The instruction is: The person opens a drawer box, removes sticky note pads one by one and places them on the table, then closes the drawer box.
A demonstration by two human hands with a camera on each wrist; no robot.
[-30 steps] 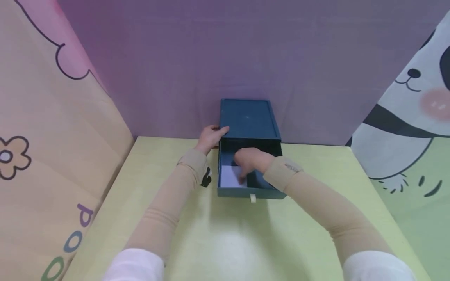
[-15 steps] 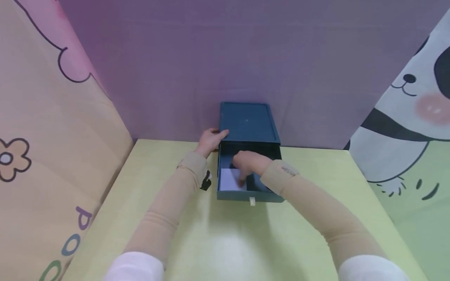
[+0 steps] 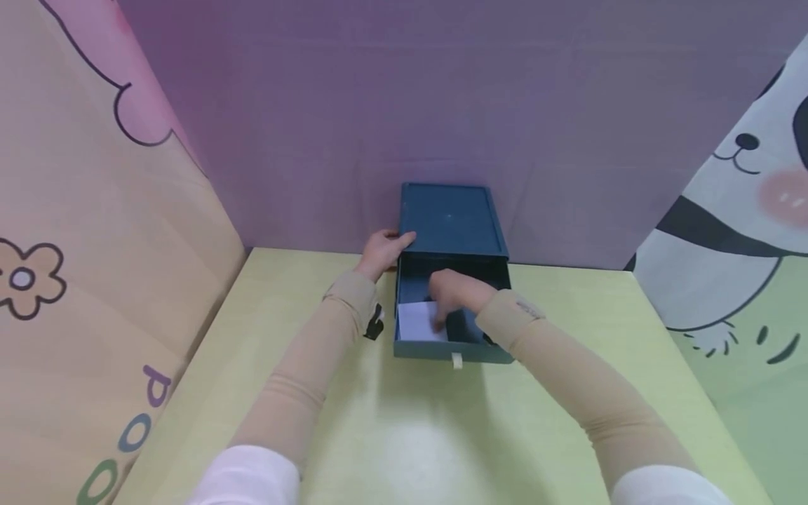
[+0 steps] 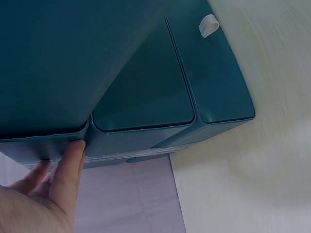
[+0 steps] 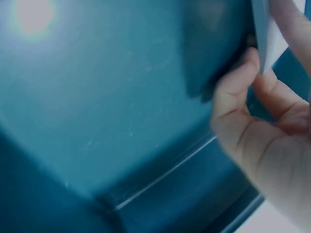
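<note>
Pinching the white item (image 3: 416,322) in the drawer (image 3: 424,349) with the right hand (image 3: 456,290); pressing the case (image 3: 451,216) with an unclenched left hand (image 3: 381,252); tbh could snag inside if lifted crooked, or slip if pinched too lightly.

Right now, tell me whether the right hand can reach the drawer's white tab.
Probably yes: nothing covers the tab, though the right hand is inside the drawer, pinching the white piece.
</note>
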